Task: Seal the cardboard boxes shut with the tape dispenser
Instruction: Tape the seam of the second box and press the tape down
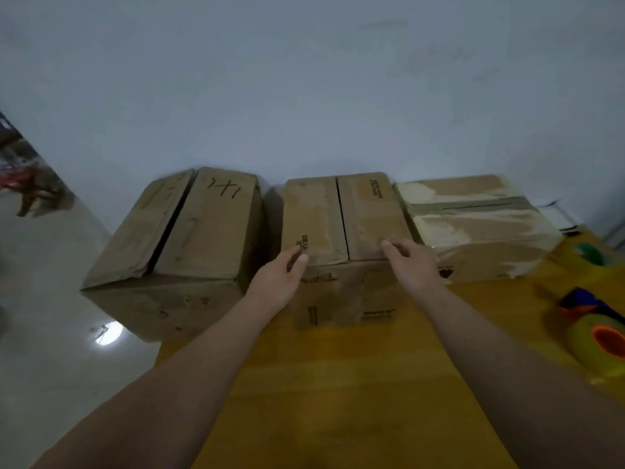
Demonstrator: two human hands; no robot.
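Looked forward and down from head height, wide-angled, close over the yellow table (355,384). Faced the pale wall (304,79) behind that table, boxes along its far edge. Took in floor (50,316) left of the table. Only one view, nothing shared with another.

3 brown cardboard boxes stand in a row: left box (176,245) and middle box (341,221) untaped, flaps closed; right box (473,225) taped. Tape dispenser (595,336) lies near right.
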